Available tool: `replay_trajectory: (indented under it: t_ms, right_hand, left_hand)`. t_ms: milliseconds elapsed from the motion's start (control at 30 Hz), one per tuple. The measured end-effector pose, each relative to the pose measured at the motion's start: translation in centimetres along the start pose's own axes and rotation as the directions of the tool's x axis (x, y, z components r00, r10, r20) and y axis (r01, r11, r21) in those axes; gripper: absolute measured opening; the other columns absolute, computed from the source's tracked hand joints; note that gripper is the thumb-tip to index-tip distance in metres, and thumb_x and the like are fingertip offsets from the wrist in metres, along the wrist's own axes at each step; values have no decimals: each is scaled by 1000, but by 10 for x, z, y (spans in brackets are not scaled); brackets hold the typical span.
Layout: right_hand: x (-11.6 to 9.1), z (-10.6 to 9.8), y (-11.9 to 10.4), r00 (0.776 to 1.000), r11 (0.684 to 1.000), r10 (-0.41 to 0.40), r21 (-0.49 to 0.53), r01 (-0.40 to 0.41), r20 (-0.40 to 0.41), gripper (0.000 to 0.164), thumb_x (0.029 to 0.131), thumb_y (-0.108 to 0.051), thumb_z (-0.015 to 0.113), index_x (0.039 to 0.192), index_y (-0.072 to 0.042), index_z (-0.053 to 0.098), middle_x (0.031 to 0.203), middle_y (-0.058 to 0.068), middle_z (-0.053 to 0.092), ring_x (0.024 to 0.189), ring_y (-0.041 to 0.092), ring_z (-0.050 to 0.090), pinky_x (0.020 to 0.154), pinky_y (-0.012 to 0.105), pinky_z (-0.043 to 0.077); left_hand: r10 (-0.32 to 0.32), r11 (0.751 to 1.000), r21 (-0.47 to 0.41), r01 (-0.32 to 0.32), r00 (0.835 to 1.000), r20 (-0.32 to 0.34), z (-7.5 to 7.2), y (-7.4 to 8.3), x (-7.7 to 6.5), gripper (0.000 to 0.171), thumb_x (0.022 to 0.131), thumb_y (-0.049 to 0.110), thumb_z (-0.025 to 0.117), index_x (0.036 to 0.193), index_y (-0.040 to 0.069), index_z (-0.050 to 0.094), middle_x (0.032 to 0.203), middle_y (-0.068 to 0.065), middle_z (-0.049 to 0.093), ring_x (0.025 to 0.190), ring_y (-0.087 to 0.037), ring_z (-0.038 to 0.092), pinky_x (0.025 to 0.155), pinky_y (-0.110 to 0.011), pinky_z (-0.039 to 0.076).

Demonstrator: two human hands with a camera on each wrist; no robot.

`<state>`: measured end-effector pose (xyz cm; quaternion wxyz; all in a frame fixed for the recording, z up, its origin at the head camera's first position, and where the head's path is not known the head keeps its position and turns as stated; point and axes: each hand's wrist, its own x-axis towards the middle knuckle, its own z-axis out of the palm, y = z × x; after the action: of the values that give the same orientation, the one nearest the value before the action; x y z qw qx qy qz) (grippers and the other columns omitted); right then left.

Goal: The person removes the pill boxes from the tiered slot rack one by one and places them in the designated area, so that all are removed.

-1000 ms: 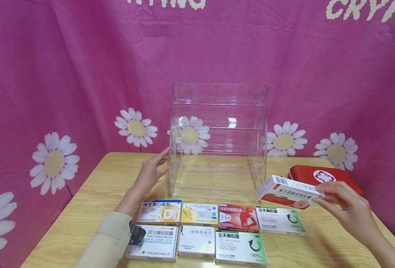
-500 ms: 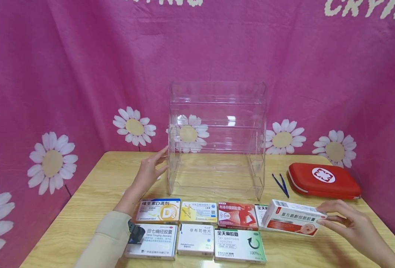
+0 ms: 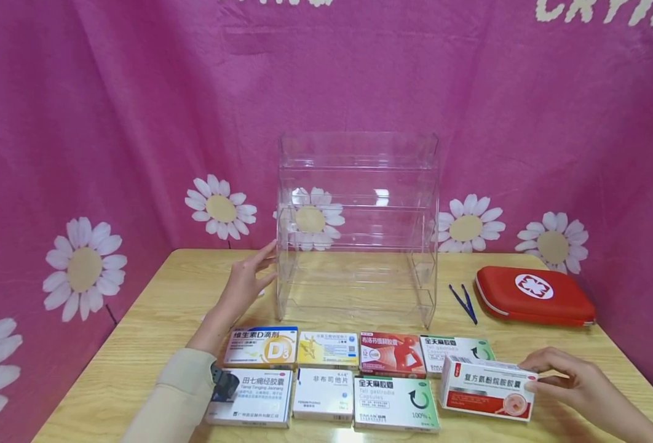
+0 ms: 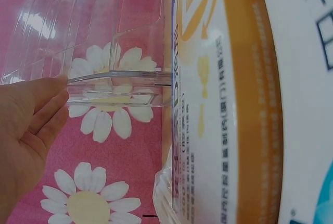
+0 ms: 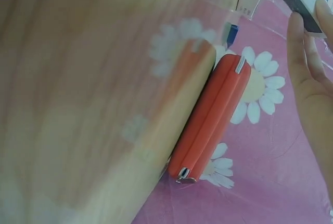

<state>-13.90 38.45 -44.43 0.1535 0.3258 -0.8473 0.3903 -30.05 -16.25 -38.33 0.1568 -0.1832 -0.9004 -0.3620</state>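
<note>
My right hand (image 3: pixel 572 381) pinches the right end of a red-and-white medicine box (image 3: pixel 487 391), its label facing me. In the head view this box stands at the right end of the front row and overlaps part of a green-and-white capsule box (image 3: pixel 454 349) behind. The right wrist view catches only a corner of the held box (image 5: pixel 312 5) above the fingers. On the left, my hand (image 3: pixel 243 283) touches the side of a clear plastic tiered rack (image 3: pixel 360 167) with nearly straight fingers. In the left wrist view, its fingertips (image 4: pixel 60 86) meet the rack's edge.
Several medicine boxes lie in two rows before the rack, among them a vitamin D box (image 3: pixel 262 349), a red box (image 3: pixel 391 355) and a second green-and-white box (image 3: pixel 395 403). Blue tweezers (image 3: pixel 463 303) and a red first-aid case (image 3: pixel 534 295) lie at the right.
My right hand has brought the red-and-white box down and towards me, from before the first-aid case to the front row's right end. The left hand stays at the rack.
</note>
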Motion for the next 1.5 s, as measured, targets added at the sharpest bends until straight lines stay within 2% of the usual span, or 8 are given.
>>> replay_trajectory:
  t_ms: [267, 500, 600, 667, 933, 1100, 1267, 1500]
  right_hand:
    - [6, -4, 3, 980, 992, 113, 42, -121, 162, 37, 80, 12, 68, 107, -13, 69, 103, -15, 68, 86, -3, 64, 71, 7, 54]
    - [9, -5, 12, 908, 965, 239, 22, -263, 344, 29, 87, 2, 66, 111, -14, 70, 97, -18, 69, 83, -4, 58, 65, 11, 47]
    - [9, -4, 14, 876, 951, 286, -7, -308, 388, 25, 89, -3, 66, 111, -14, 71, 95, -19, 68, 81, -4, 55, 64, 12, 45]
    - [10, -3, 15, 868, 947, 301, -19, -320, 396, 22, 89, -5, 67, 110, -13, 71, 95, -20, 67, 80, -6, 54, 64, 12, 46]
    - [9, 3, 16, 898, 962, 260, -11, -274, 355, 16, 86, -4, 70, 101, -10, 71, 95, -24, 66, 82, -13, 55, 64, 9, 50]
    - [9, 6, 16, 918, 971, 231, -22, -237, 322, 15, 82, 0, 72, 95, -8, 70, 90, -21, 66, 80, -13, 56, 61, 10, 50]
    - [9, 9, 14, 939, 977, 214, -51, -208, 270, 19, 79, -2, 76, 89, -14, 67, 83, -16, 65, 75, -9, 57, 62, 10, 51]
    - [8, 11, 14, 964, 988, 153, -17, -153, 220, 24, 77, 3, 76, 88, -15, 65, 82, -12, 66, 76, -7, 59, 65, 5, 52]
  left_hand:
    - [7, 1000, -10, -7, 1000, -8, -3, -2, -2, 69, 87, 1, 70, 149, 10, 41, 136, -15, 61, 117, -31, 66, 101, -42, 54]
    - [11, 1000, -20, -11, 1000, -14, -3, -2, -4, 70, 86, 0, 70, 149, 10, 41, 136, -15, 61, 116, -31, 66, 101, -41, 54]
    - [6, 1000, -21, -6, 1000, -13, -3, -2, -4, 70, 86, 0, 71, 149, 11, 41, 137, -14, 61, 117, -31, 66, 101, -41, 54]
    - [0, 1000, -16, -1, 1000, -10, -3, -2, -5, 71, 86, 1, 71, 150, 13, 40, 138, -13, 60, 118, -31, 65, 101, -42, 53]
    - [-15, 1000, -11, 15, 1000, 0, -2, -1, -5, 72, 87, 2, 70, 150, 15, 39, 136, -14, 61, 118, -31, 65, 101, -42, 54]
    - [-10, 1000, 0, 10, 1000, -1, -3, -1, -5, 71, 87, 3, 71, 150, 14, 40, 136, -14, 62, 118, -31, 65, 100, -41, 54]
    - [0, 1000, -3, 0, 1000, -1, -2, -1, -5, 70, 87, 3, 70, 150, 13, 40, 133, -15, 63, 116, -32, 66, 99, -41, 55]
    - [-3, 1000, 9, 3, 1000, 1, 0, -1, -4, 71, 87, 3, 71, 150, 13, 40, 133, -15, 63, 116, -31, 66, 100, -41, 55]
